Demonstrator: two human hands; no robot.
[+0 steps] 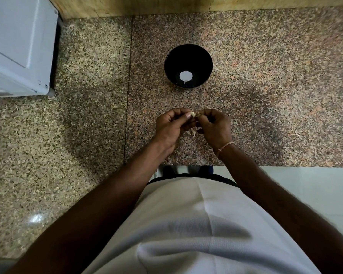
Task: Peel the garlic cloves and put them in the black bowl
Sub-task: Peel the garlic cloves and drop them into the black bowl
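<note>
Left hand pinches garlic clove | right hand pinches its skin | black bowl beyond on desk | risk: slick clove may slip free, land among peels.

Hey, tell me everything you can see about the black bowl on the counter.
The black bowl is round, deep and glossy, standing upright on the speckled granite counter, just right of a seam between slabs. Its dark inside holds a bright white patch near the bottom front, perhaps a light's reflection or a peeled clove; I cannot tell which. Nothing touches it. Both hands work nearer the person, apart from it.
</note>
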